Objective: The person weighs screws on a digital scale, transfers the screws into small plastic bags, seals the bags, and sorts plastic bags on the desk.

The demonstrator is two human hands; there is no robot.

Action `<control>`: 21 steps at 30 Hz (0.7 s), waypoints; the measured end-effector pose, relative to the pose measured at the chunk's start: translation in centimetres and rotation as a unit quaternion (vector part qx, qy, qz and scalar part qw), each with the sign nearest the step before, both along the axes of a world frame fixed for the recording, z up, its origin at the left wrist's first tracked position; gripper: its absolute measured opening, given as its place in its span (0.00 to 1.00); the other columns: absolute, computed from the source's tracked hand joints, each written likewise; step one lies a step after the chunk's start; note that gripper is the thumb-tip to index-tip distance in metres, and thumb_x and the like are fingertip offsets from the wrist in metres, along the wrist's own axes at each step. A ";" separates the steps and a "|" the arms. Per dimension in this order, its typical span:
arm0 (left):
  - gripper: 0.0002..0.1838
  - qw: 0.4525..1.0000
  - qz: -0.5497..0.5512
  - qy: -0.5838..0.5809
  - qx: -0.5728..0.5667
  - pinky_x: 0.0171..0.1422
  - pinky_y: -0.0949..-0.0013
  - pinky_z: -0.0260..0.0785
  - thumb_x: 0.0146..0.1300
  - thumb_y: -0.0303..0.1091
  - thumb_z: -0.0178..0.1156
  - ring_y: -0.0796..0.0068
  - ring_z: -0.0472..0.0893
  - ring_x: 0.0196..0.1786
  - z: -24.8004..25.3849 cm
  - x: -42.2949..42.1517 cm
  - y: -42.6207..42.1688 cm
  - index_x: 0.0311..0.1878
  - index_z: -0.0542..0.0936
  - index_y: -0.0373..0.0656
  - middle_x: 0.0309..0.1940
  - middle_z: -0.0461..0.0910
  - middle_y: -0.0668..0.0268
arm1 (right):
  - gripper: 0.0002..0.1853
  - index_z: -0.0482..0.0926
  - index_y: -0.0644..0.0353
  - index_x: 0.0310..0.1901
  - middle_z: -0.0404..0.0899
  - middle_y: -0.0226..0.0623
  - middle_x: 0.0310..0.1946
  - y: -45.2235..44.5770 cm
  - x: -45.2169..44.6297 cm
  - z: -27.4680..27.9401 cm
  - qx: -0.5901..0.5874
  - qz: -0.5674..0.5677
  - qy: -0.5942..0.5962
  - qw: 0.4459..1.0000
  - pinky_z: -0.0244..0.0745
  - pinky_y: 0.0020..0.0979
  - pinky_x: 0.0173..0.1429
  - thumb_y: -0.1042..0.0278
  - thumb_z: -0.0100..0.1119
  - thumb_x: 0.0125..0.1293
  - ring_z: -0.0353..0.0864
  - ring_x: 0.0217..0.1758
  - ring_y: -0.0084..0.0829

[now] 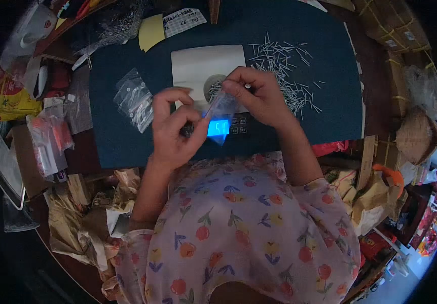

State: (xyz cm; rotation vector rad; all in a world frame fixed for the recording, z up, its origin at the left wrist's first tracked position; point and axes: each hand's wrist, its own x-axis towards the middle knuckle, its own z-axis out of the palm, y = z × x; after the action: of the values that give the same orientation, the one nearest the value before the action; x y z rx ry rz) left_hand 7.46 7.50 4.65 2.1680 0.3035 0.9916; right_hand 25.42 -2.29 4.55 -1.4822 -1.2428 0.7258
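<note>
A small clear plastic bag (222, 105) is stretched between my hands, above the front of a digital scale (185, 61). My right hand (259, 96) pinches its upper right part between thumb and curled fingers; a small shiny round spot shows by those fingers. At the bag's left edge, my left hand (175, 126) grips it with thumb and a fingertip, the index finger bent above. Behind the bag, a round dish (207, 83) on the scale's white platform holds thin metal pins resembling nails. The blue-lit display (218, 128) glows partly behind the bag and appears to read 510.
Loose nail-like pins (287, 76) lie scattered right of the scale. Several small zip bags (136, 99) lie to the left on the dark green mat (127, 147). A yellow paper (151, 33) and a handwritten label (183, 23) are at the back. Crumpled brown paper (74, 223) is at lower left.
</note>
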 end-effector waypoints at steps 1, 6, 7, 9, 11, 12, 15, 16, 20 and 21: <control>0.07 1.000 -0.004 -0.005 -0.005 0.54 0.60 0.64 0.50 0.24 0.66 0.60 0.78 0.43 -0.2 -0.3 0.2 0.26 0.75 0.42 0.31 0.76 0.64 | 0.09 0.79 0.62 0.36 0.78 0.33 0.26 0.0 0.1 -0.2 -0.018 -0.009 -0.006 1.000 0.71 0.26 0.31 0.65 0.56 0.66 0.76 0.28 0.22; 0.09 0.996 0.029 0.079 -0.038 0.65 0.54 0.58 0.46 0.27 0.69 0.48 0.71 0.62 -2.0 -3.0 2.0 0.23 0.77 0.42 0.45 0.78 0.57 | 0.08 0.78 0.63 0.40 0.79 0.37 0.34 0.0 0.4 -0.2 -0.074 -0.008 -0.110 0.991 0.74 0.29 0.37 0.67 0.56 0.66 0.79 0.33 0.27; 0.09 0.996 0.038 0.082 -0.015 0.66 0.53 0.56 0.46 0.28 0.70 0.48 0.69 0.63 -1.6 -3.0 2.0 0.23 0.77 0.42 0.46 0.78 0.57 | 0.09 0.78 0.63 0.42 0.80 0.37 0.36 0.1 0.3 -0.4 -0.029 -0.006 -0.133 0.991 0.74 0.28 0.38 0.68 0.56 0.66 0.79 0.34 0.27; 0.09 0.994 0.055 0.087 0.030 0.68 0.51 0.54 0.45 0.28 0.71 0.48 0.67 0.65 -0.5 -2.9 2.0 0.22 0.77 0.43 0.48 0.78 0.57 | 0.10 0.78 0.62 0.46 0.80 0.36 0.40 0.0 0.0 -1.2 0.061 -0.003 -0.178 0.982 0.75 0.27 0.40 0.69 0.57 0.65 0.79 0.37 0.26; 0.10 0.993 0.068 0.092 0.033 0.68 0.50 0.53 0.45 0.29 0.71 0.49 0.69 0.64 -0.4 -3.5 2.0 0.21 0.77 0.43 0.45 0.79 0.58 | 0.10 0.78 0.62 0.45 0.80 0.39 0.40 -0.4 0.9 0.0 0.030 -0.065 -0.144 0.987 0.76 0.31 0.43 0.70 0.59 0.63 0.80 0.39 0.31; 0.10 0.992 0.074 0.094 0.034 0.69 0.49 0.53 0.45 0.30 0.71 0.49 0.69 0.64 -0.4 -4.0 2.1 0.21 0.77 0.43 0.44 0.79 0.59 | 0.11 0.78 0.62 0.45 0.80 0.40 0.40 -0.9 1.6 0.4 0.014 -0.096 -0.126 0.987 0.76 0.33 0.44 0.70 0.60 0.62 0.80 0.39 0.34; 0.10 0.990 0.063 0.116 -0.040 0.71 0.44 0.49 0.49 0.30 0.69 0.50 0.65 0.67 -1.6 -5.9 2.8 0.22 0.75 0.42 0.54 0.75 0.58 | 0.12 0.79 0.61 0.44 0.79 0.41 0.43 -2.7 4.9 -0.1 -0.063 -0.181 -0.128 0.973 0.76 0.33 0.44 0.70 0.63 0.59 0.80 0.42 0.35; 0.09 0.989 0.065 0.126 -0.038 0.72 0.44 0.48 0.50 0.29 0.68 0.50 0.64 0.68 -1.9 -6.3 3.1 0.23 0.75 0.42 0.54 0.75 0.58 | 0.11 0.80 0.61 0.43 0.79 0.42 0.43 -3.3 5.8 -0.4 -0.115 -0.188 -0.161 0.962 0.76 0.33 0.44 0.70 0.64 0.58 0.80 0.41 0.34; 0.07 0.988 0.061 0.132 -0.056 0.72 0.42 0.46 0.55 0.27 0.64 0.48 0.62 0.69 -2.4 -6.6 3.4 0.27 0.74 0.42 0.52 0.77 0.58 | 0.10 0.81 0.61 0.38 0.79 0.42 0.38 -5.3 7.8 -4.1 -0.219 -0.201 -0.280 0.913 0.75 0.34 0.43 0.70 0.67 0.54 0.80 0.39 0.35; 0.06 0.988 0.058 0.126 -0.066 0.72 0.42 0.45 0.56 0.26 0.62 0.48 0.63 0.69 -2.5 -6.5 3.4 0.28 0.73 0.42 0.51 0.77 0.58 | 0.10 0.81 0.62 0.36 0.79 0.42 0.37 -5.4 7.8 -4.7 -0.219 -0.201 -0.306 0.904 0.75 0.34 0.42 0.70 0.68 0.53 0.80 0.38 0.35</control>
State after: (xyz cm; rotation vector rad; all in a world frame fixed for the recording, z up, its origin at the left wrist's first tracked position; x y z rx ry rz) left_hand 0.96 10.88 2.18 2.1740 0.6037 0.7351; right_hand 33.19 -7.68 -0.14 -2.3805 -1.1948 0.2597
